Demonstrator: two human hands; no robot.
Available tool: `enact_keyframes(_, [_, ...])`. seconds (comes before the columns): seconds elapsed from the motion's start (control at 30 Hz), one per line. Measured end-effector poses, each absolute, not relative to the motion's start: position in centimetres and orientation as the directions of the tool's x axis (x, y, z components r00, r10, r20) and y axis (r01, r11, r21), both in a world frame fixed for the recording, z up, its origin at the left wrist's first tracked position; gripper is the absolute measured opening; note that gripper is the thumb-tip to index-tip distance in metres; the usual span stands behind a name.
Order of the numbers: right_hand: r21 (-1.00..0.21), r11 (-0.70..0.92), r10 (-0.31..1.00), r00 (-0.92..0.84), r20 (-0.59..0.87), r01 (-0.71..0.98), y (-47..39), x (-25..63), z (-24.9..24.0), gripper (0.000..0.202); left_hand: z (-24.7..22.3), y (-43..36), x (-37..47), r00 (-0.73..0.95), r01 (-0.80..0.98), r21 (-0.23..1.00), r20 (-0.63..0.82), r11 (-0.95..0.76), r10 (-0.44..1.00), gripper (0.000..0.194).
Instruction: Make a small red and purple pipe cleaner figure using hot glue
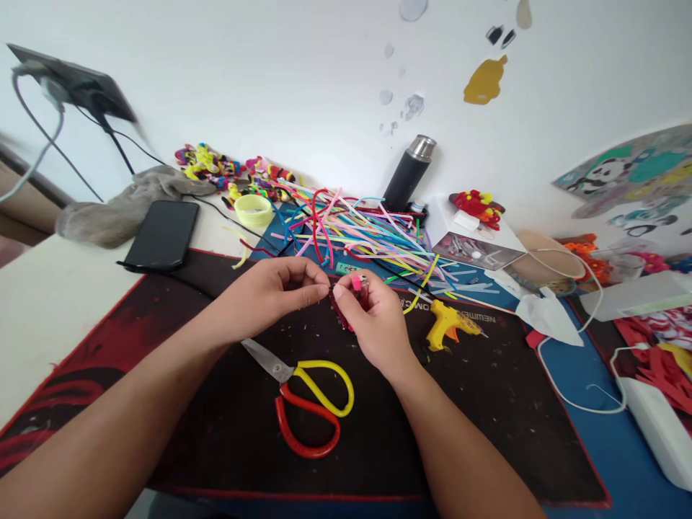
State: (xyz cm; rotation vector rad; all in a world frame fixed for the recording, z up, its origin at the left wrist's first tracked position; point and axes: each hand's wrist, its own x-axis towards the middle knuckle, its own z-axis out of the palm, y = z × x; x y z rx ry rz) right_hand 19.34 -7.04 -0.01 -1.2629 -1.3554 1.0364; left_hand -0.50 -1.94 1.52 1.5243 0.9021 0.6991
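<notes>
My right hand (373, 313) is closed around a small dark red fuzzy piece (342, 316), partly hidden by the fingers, with a bit of pink showing at the fingertips. Just to its left, my left hand (286, 292) pinches with thumb and forefinger at the edge of that piece; whatever lies between those fingertips is too small to make out. Scissors (286, 373) with one yellow and one red handle lie on the dark mat (232, 440) below both hands. A yellow glue gun (448, 324) rests to the right of my right hand.
Behind the hands lies a pile of coloured pipe cleaners (373, 234), with a black flask (409, 173) against the wall. A phone (163, 235) and yellow bowl (254, 210) are at left. White cables (581, 411), a box (476, 241) and red material (664, 371) are at right.
</notes>
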Motion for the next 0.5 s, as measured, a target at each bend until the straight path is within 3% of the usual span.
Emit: enact_keyframes(0.5, [-0.979, 0.102, 0.994, 0.007, 0.105, 0.178, -7.29, 19.28, 0.13, 0.021, 2.16, -2.12, -0.20, 0.482, 0.201, 0.978, -0.048, -0.057, 0.875, 0.040])
